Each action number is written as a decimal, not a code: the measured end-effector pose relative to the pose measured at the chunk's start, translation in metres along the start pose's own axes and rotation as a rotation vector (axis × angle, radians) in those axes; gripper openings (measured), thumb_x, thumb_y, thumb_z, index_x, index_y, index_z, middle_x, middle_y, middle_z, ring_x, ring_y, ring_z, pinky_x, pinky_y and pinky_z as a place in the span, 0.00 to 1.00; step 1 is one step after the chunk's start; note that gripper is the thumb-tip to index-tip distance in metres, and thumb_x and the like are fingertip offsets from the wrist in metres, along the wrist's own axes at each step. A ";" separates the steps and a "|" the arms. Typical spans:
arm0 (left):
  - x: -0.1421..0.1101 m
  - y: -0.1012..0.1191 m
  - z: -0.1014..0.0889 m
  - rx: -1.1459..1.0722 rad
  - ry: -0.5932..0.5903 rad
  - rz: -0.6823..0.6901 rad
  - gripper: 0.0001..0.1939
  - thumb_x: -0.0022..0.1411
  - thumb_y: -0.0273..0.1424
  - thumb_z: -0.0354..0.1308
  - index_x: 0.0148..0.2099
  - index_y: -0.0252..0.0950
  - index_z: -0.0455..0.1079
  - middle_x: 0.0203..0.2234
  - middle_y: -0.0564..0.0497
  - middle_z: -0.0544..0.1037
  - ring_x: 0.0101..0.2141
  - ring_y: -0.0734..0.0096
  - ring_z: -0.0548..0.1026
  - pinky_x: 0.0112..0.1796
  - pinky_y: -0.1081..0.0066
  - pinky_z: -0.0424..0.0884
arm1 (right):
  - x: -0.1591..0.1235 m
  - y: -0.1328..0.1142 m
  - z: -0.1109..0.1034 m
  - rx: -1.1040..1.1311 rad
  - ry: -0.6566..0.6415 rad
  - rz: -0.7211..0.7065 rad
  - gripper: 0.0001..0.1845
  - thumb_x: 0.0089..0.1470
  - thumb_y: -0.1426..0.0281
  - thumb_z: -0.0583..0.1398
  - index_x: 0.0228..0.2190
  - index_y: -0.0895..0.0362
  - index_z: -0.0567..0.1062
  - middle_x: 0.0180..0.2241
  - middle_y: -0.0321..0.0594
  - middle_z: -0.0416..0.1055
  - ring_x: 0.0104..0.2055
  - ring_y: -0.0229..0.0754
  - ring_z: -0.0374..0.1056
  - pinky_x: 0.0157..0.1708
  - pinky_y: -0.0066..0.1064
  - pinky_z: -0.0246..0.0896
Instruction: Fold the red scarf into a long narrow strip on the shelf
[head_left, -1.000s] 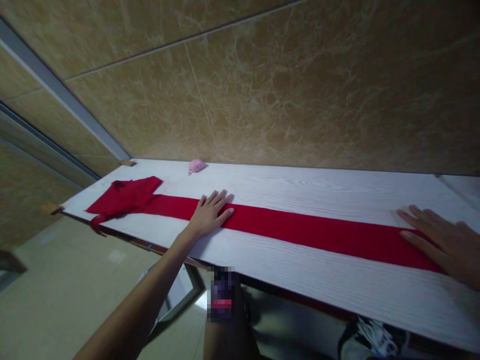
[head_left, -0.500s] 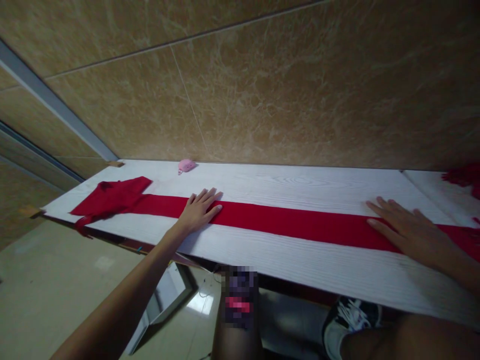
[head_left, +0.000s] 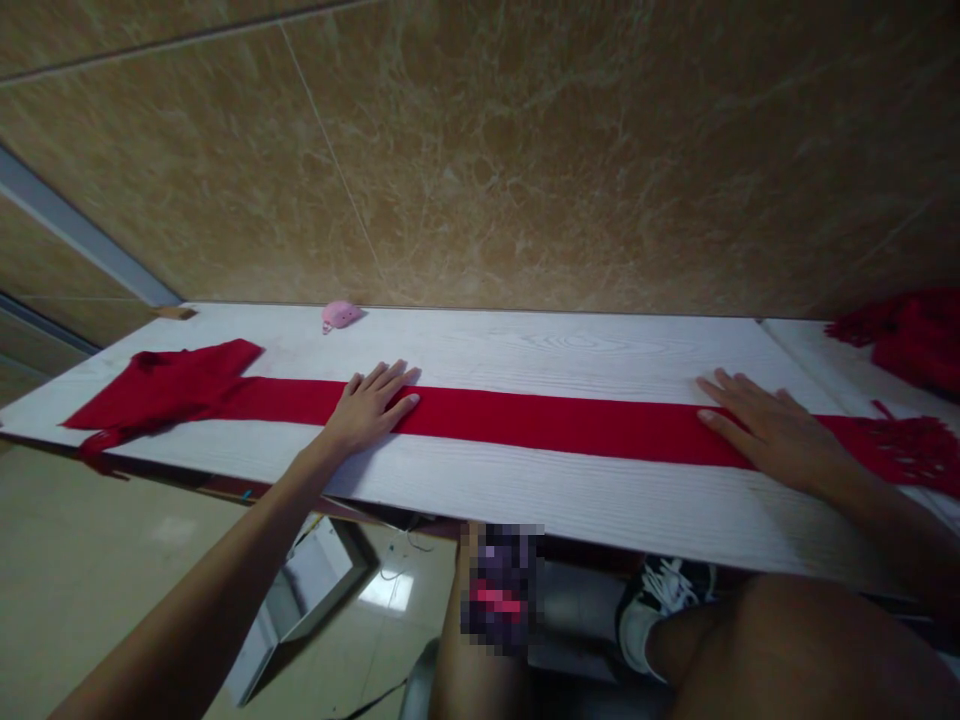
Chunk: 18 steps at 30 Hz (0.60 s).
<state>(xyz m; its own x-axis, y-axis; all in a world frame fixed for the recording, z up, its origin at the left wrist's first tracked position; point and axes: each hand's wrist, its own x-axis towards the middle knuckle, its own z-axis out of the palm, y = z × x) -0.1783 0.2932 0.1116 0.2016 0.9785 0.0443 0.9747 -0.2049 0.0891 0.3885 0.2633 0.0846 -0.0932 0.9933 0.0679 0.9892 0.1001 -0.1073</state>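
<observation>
At far left, beyond the tan floor tiles (head_left: pixel 112 540), a small wooden block (head_left: pixel 174 312) sits against the far corner of the white wood-grain table (head_left: pixel 525 340). The long red scarf (head_left: pixel 555 425) lies flat along the table, its matt knit running lengthwise. Its left end is folded into a loose, bunched shape with a strap-like tail hanging at the near edge, and its right end spreads into a shaggy fringe.

Behind the scarf, near the wall, is a small pink rounded object (head_left: pixel 339 315), smooth and domed; what it is cannot be told. The left hand (head_left: pixel 367 408) rests palm down on the scarf, its fingers (head_left: pixel 390 378) spread apart and reaching over the far edge, clamped on nothing. Below the table, a pale metal bracket (head_left: pixel 300 600) stands on the floor.

A pixelated patch (head_left: pixel 499 590) hides whatever lies at the near middle, so nothing on it can be read. Beside it is a black sneaker (head_left: pixel 660 600) with white laces, partly behind a bare knee (head_left: pixel 795 650). The right hand (head_left: pixel 776 430) also lies flat on the scarf, fingers likewise spread and unclamped. At far right, a heap of red cloth (head_left: pixel 907 340) sits on a separate white board (head_left: pixel 795 345), and a tan marble-patterned tile wall (head_left: pixel 525 150) rises behind everything.
</observation>
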 end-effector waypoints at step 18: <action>0.000 0.003 -0.001 -0.004 -0.015 -0.011 0.31 0.75 0.51 0.39 0.75 0.50 0.54 0.75 0.53 0.53 0.73 0.52 0.49 0.70 0.41 0.47 | 0.003 0.008 0.007 -0.020 0.018 -0.018 0.40 0.65 0.49 0.40 0.69 0.54 0.60 0.72 0.49 0.53 0.75 0.57 0.46 0.70 0.62 0.46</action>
<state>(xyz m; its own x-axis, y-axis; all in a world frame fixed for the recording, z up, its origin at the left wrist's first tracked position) -0.1756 0.2925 0.1125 0.1920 0.9810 0.0281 0.9765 -0.1938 0.0938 0.3954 0.2670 0.0773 -0.1087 0.9902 0.0875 0.9895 0.1163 -0.0862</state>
